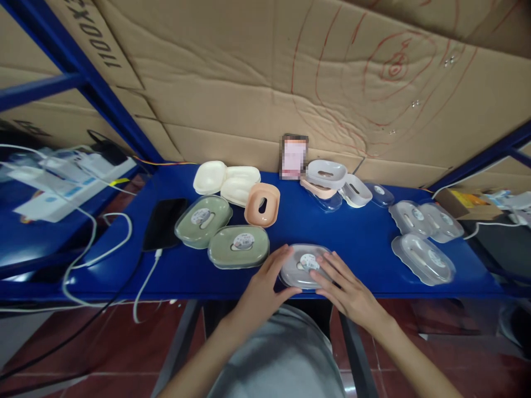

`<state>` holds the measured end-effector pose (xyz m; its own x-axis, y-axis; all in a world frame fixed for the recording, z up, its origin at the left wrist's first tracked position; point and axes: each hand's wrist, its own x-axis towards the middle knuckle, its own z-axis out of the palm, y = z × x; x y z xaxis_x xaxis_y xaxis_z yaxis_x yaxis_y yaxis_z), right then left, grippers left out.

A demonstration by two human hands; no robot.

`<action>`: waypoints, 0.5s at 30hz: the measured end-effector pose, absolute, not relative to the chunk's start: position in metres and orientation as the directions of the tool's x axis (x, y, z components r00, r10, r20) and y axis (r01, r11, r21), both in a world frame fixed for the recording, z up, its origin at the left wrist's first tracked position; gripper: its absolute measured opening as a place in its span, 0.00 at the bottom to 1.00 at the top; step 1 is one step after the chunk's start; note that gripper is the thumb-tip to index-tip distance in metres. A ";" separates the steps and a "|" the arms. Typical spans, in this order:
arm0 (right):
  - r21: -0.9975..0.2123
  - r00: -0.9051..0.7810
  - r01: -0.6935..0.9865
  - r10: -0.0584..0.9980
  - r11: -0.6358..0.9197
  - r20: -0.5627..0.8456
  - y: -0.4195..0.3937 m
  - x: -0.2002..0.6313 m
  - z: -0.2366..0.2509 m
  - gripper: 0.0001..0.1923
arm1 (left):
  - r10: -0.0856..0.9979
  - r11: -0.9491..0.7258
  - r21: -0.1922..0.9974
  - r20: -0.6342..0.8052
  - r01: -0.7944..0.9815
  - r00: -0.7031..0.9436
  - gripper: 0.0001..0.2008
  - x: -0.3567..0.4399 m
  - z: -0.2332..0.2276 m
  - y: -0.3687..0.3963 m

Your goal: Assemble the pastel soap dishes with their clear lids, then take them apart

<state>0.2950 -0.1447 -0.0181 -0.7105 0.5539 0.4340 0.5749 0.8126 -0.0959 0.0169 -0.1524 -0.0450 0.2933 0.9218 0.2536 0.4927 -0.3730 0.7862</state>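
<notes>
A grey soap dish with a clear lid and a round label (pixel 302 276) lies at the table's front edge, between my hands. My left hand (pixel 267 284) curves round its left end, fingers on the far side and thumb at the near edge. Over the lid's right part rest the fingers of my right hand (pixel 346 284), some beside the label, with the thumb low at the near edge. Left of it are two green lidded soap dishes (pixel 238 257) with labels. An orange soap dish tray (pixel 269 216) lies just behind, against cream dish parts (pixel 210 178).
Several lidded grey dishes (pixel 427 260) lie at the right. Loose grey and orange trays (pixel 327 172) and clear lids (pixel 379 194) lie at the back, beside a propped card (pixel 293 157). A black phone (pixel 165 224) with a white cable is left. Cardboard (pixel 228 110) walls the back.
</notes>
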 end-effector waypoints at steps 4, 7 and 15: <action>-0.092 -0.722 0.542 0.519 0.836 0.458 -0.145 0.301 -0.021 0.38 | 0.899 -0.431 0.745 0.305 0.509 0.314 0.47 0.017 -0.048 -0.157; -0.110 -0.712 0.538 0.520 0.836 0.473 -0.147 0.305 -0.025 0.38 | 0.885 -0.460 0.720 0.324 0.520 0.334 0.46 0.017 -0.050 -0.159; -0.109 -0.696 0.552 0.529 0.826 0.485 -0.154 0.309 -0.037 0.38 | 0.866 -0.495 0.673 0.333 0.550 0.373 0.37 0.019 -0.051 -0.160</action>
